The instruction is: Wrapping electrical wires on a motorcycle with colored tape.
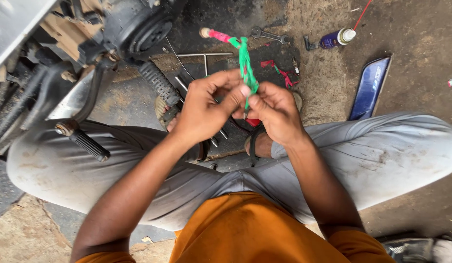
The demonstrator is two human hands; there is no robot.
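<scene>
Both hands met in front of the person's knees over a dirt and concrete floor. The left hand [202, 109] and the right hand [276, 112] each pinched the lower end of a green twisted strip [245, 65], fingertips pressed together around it. The strip rose from the fingers and ran up and to the left, where it gave way to a pink wrapped section ending in a pale knob [205, 32]; whether this was cloth wound on a tool handle or a loose cord could not be told, since the hands hid its lower end.

To the left stood part of a motorcycle [123, 29], its ribbed footpeg [158, 80] reaching toward the left hand and a second black peg [87, 142] lying over the person's left knee. On the ground beyond the hands lay thin metal rods [204, 56], a spanner [269, 34], a scrap of red ribbon [280, 70] and a small spark plug [295, 65]. Farther right a blue spray can [335, 38] with a red straw lay on its side, its contents not visible. A blue body panel [369, 87] rested beside the right knee. The grey trousers [382, 156] and orange shirt [255, 229] filled the foreground.
</scene>
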